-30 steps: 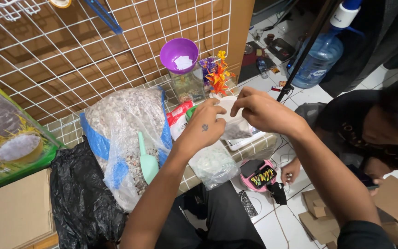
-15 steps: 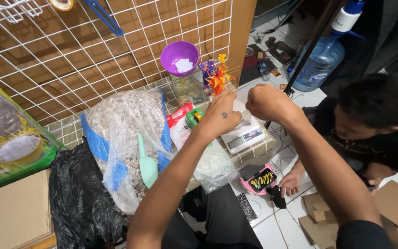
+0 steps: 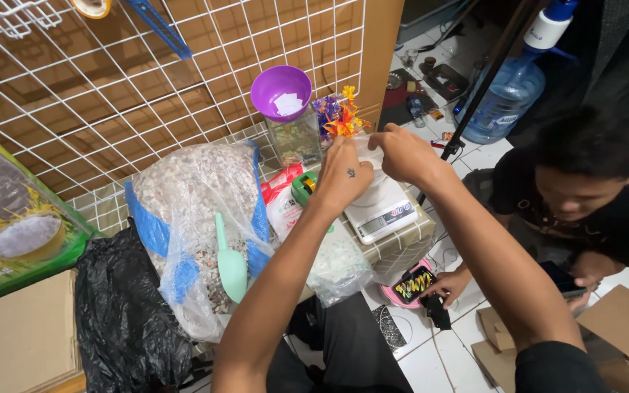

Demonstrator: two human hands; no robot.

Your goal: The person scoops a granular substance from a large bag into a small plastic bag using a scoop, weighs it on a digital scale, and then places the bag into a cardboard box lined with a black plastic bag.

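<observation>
Above the white digital scale (image 3: 381,209), in the head view, both hands meet over its platform. Left hand (image 3: 345,177) is curled, fingers drawn together, and appears to pinch the edge of a small clear plastic bag (image 3: 370,148); right hand (image 3: 402,153) is likewise closed to a pinch on the same bag from the other side. The bag is mostly hidden behind the fingers, so its contents cannot be told, nor whether it rests on the scale or hangs just over it. The scale sits on a tiled ledge (image 3: 402,244), close to the ledge's outer edge. Just beside the left wrist lies a green tape dispenser (image 3: 304,186), with a red-and-white packet (image 3: 282,191) touching it. Behind stands a glass jar (image 3: 296,138) capped by a purple bowl (image 3: 280,90), next to a bunch of orange artificial flowers (image 3: 341,118). Left of these, a large clear sack of mixed gravel (image 3: 194,211) leans on the wire grid wall (image 3: 111,80), a green scoop (image 3: 230,258) in its mouth; a black bin bag (image 3: 129,316) lies near it. Another person sits on the floor to the right, one hand on a pink tray (image 3: 413,285). Risk, as judged: the thin bag could slip from two light pinches and spill onto the scale or floor; a forearm could nudge the jar, toppling the loose bowl.
</observation>
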